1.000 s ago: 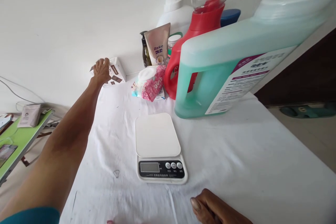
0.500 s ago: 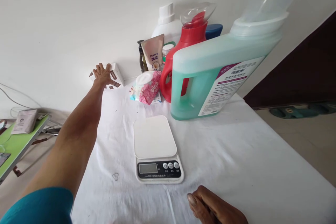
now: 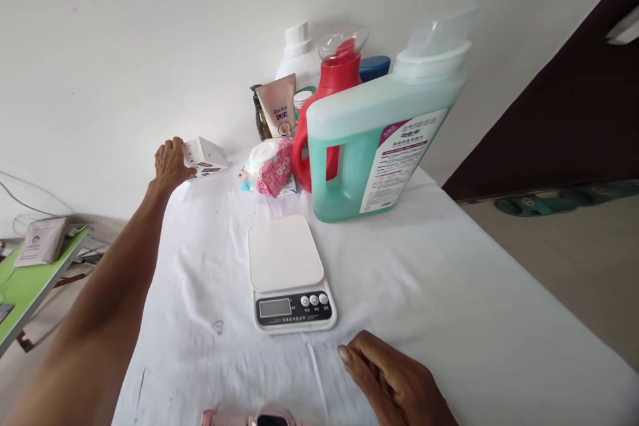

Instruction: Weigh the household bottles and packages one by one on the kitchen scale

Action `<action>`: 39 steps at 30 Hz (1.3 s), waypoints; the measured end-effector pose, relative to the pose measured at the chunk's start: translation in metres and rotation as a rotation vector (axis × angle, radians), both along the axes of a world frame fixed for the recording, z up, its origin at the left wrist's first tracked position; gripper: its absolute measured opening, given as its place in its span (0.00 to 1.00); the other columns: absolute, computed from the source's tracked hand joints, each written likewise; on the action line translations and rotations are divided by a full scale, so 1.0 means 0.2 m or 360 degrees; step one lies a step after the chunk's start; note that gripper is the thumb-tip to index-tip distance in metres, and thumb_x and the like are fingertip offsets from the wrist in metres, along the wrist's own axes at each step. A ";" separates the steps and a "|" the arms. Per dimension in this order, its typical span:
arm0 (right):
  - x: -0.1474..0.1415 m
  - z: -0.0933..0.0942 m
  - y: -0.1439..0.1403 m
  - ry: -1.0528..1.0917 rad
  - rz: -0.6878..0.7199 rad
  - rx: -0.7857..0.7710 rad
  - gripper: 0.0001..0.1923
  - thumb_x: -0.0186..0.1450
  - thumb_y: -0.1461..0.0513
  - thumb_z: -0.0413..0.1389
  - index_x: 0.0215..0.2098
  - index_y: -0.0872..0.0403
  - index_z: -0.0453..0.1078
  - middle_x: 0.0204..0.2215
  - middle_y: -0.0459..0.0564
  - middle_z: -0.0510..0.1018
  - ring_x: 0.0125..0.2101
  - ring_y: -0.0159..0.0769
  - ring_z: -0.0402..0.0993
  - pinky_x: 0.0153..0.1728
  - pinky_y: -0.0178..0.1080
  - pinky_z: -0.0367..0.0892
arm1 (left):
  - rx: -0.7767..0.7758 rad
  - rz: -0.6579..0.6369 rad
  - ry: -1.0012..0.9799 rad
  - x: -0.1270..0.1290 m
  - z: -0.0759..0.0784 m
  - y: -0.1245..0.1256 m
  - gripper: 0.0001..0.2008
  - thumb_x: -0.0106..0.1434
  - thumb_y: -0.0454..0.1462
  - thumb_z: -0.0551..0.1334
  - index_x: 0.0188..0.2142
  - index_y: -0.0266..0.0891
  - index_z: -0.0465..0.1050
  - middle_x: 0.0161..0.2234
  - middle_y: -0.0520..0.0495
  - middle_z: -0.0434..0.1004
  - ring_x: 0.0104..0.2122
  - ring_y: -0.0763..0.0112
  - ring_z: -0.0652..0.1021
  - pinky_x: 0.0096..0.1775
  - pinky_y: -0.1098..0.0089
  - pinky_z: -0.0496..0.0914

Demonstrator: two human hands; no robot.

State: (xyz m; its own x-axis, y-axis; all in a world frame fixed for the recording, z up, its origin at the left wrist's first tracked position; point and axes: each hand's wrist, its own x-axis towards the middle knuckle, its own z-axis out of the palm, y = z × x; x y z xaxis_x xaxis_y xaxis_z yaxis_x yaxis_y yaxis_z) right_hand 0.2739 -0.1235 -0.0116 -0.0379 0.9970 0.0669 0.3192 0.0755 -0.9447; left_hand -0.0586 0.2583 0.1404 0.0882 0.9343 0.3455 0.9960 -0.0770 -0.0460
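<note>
Left hand (image 3: pixel 168 163) around one box (image 3: pixel 204 154)

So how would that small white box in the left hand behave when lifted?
The small white box probably feels light and stiff: the left hand grips it by one end. Its flat sides suggest it won't roll, though thin card might dent under a hard squeeze.

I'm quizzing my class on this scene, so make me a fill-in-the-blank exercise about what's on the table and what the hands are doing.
1. The left hand grips a small white ____ at the far edge of the table.
2. The right hand rests on the white cloth just in front of the ____.
3. The biggest jug holds ____ liquid.
4. The platform of the scale is ____.

Missing words: box; scale; green; empty
</note>
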 end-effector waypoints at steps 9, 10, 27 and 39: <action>-0.02 0.02 0.01 -0.0029 0.0001 0.0077 0.24 0.76 0.49 0.48 0.26 0.49 0.53 0.21 0.40 0.57 0.21 0.30 0.52 0.22 0.35 0.52 | 0.0071 -0.0201 -0.0096 -0.03 0.30 -0.68 0.33 0.54 0.51 0.71 0.56 0.42 0.69 0.51 0.37 0.74 0.55 0.40 0.73 0.54 0.47 0.69; -0.02 0.03 0.01 -0.0030 -0.0002 0.0064 0.24 0.76 0.48 0.48 0.25 0.49 0.53 0.21 0.40 0.57 0.21 0.30 0.52 0.22 0.35 0.52 | 0.0063 -0.0278 -0.0101 0.00 0.33 -0.75 0.33 0.54 0.52 0.71 0.55 0.42 0.71 0.50 0.38 0.75 0.52 0.43 0.75 0.52 0.49 0.71; -0.02 0.10 -0.01 -0.0035 0.0030 0.0002 0.25 0.75 0.45 0.48 0.25 0.50 0.56 0.21 0.41 0.62 0.23 0.31 0.56 0.24 0.36 0.54 | -0.0356 -0.1069 -0.0429 0.67 0.16 -1.01 0.31 0.51 0.47 0.76 0.53 0.41 0.77 0.44 0.41 0.77 0.45 0.49 0.77 0.48 0.51 0.73; -0.03 0.10 -0.01 -0.0074 0.0008 0.0048 0.25 0.75 0.46 0.48 0.25 0.50 0.56 0.21 0.41 0.62 0.23 0.31 0.58 0.25 0.36 0.57 | 0.0281 -0.0792 -0.1478 0.41 -0.08 -1.11 0.37 0.70 0.65 0.50 0.64 0.44 0.67 0.61 0.36 0.70 0.60 0.50 0.72 0.60 0.49 0.67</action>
